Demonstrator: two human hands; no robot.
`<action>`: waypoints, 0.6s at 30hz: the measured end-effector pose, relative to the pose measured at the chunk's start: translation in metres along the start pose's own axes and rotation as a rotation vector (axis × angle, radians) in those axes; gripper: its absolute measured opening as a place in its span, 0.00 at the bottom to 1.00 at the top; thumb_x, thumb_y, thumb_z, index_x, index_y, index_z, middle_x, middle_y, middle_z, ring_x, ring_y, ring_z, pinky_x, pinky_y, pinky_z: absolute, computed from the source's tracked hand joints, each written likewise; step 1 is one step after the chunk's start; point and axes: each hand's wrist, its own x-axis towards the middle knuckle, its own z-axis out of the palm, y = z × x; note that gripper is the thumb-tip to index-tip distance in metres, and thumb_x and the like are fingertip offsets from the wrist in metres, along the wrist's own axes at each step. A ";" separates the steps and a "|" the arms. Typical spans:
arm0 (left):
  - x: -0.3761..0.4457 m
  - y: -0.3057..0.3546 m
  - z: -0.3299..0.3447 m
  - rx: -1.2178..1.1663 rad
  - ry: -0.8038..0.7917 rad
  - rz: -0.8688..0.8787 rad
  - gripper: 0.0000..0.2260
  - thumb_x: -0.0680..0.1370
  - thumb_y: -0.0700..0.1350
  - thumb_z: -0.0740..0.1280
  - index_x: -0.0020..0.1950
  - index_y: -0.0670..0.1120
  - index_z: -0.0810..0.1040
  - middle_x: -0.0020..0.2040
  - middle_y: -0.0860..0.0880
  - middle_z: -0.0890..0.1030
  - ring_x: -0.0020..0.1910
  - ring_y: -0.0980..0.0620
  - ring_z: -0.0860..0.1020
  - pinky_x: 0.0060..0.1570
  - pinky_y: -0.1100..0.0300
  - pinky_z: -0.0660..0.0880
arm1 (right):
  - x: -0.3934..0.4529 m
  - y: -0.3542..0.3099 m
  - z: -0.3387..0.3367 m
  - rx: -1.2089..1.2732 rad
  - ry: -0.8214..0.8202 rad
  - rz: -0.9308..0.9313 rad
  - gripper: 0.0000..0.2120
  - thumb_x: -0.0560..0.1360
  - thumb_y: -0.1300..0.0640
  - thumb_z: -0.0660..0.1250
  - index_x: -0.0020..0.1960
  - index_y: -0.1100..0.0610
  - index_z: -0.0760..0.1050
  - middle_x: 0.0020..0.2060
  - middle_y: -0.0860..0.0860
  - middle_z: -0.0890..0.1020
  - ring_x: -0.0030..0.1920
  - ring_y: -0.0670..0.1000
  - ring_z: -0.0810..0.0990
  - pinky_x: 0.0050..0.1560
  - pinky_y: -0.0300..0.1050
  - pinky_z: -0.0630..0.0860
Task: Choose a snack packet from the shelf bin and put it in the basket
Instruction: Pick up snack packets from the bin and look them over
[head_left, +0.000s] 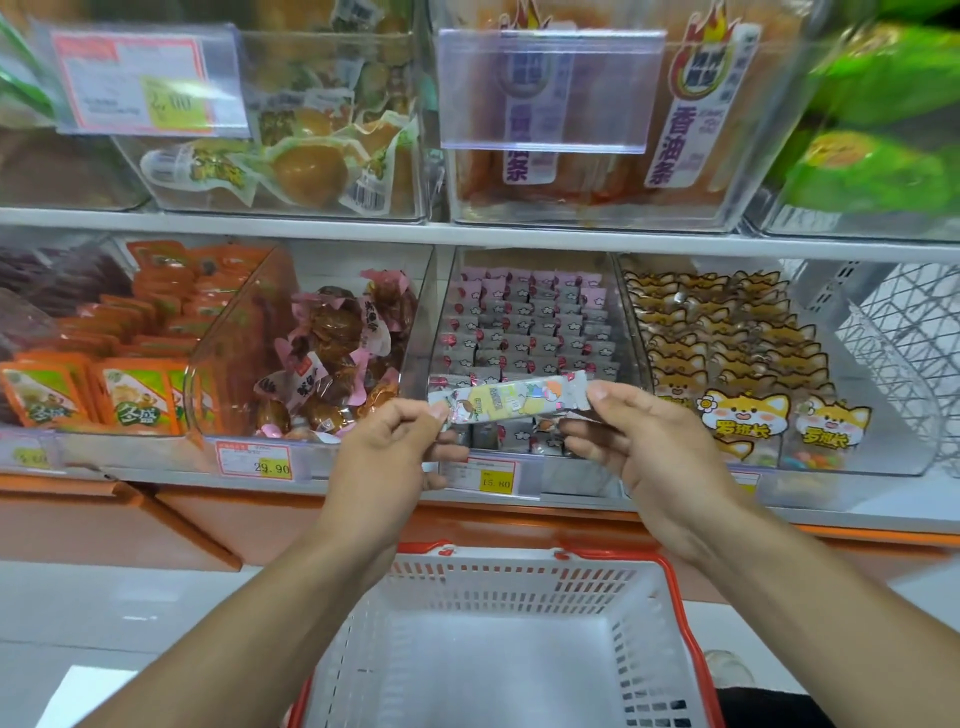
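Above the near rim of the white basket (519, 587), one snack packet (506, 399) is hanging level, its long axis running left to right, the right end sitting slightly higher. Two hands are holding it: the left hand (395, 447) is pinching the left end between thumb and fingers, the right hand (644, 441) is pinching the right end likewise. One basket only, red-handled, its floor showing bare. Packet is sitting in front of the clear shelf bin (535, 332) of small pink-and-grey packets, at that bin's front edge. Lower shelf is carrying four filled bins in view: orange sachets (130, 389), brown pink-wrapped snacks (332, 353), the pink-and-grey ones, fox-print packets (737, 353). Two price tags (254, 460) are reading 29.90 and 15.80.
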 end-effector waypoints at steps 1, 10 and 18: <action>0.001 0.000 -0.001 -0.014 -0.001 -0.020 0.08 0.82 0.46 0.67 0.44 0.48 0.81 0.36 0.52 0.85 0.40 0.55 0.86 0.29 0.66 0.75 | 0.000 -0.001 -0.002 -0.069 -0.033 -0.045 0.09 0.82 0.63 0.65 0.57 0.55 0.82 0.50 0.51 0.87 0.46 0.47 0.87 0.43 0.38 0.83; -0.001 0.003 0.003 -0.042 -0.022 -0.051 0.11 0.83 0.43 0.64 0.42 0.46 0.79 0.38 0.48 0.84 0.39 0.53 0.85 0.35 0.62 0.79 | -0.012 -0.002 -0.003 -0.497 -0.271 -0.342 0.15 0.75 0.65 0.74 0.56 0.47 0.83 0.55 0.47 0.85 0.54 0.49 0.84 0.53 0.43 0.81; -0.010 0.010 0.001 0.065 -0.202 0.162 0.15 0.73 0.63 0.74 0.53 0.55 0.85 0.52 0.49 0.87 0.53 0.51 0.85 0.52 0.54 0.82 | -0.008 -0.002 0.004 -0.164 -0.246 -0.036 0.18 0.71 0.44 0.72 0.50 0.58 0.86 0.46 0.59 0.87 0.40 0.52 0.83 0.42 0.39 0.82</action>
